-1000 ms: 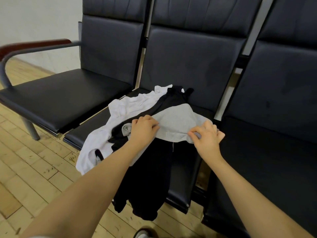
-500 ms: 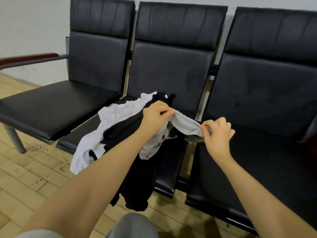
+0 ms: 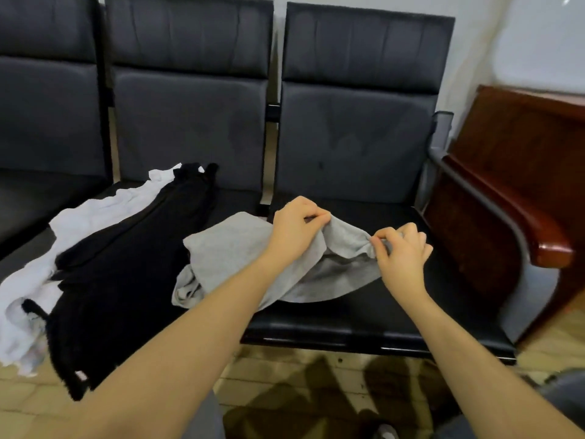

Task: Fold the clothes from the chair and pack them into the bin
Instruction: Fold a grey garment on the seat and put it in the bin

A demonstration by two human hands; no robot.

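Both the left hand [image 3: 296,231] and right hand [image 3: 400,253] pinch the soft grey cotton garment [image 3: 234,248], each grip clamped on its edge, spreading it on the black padded seat [image 3: 364,315] at 3 o'clock of the black garment [image 3: 126,264]; next, flatten and fold

No readable text, labels, brands or nos. anywhere. Small pale tag [image 3: 81,375] at the hem of the black garment [image 3: 126,264] is too blurred to read; nothing legible on the other clothes or the seats.

Left hand [image 3: 294,229], right hand [image 3: 400,251] — both pinched closed.
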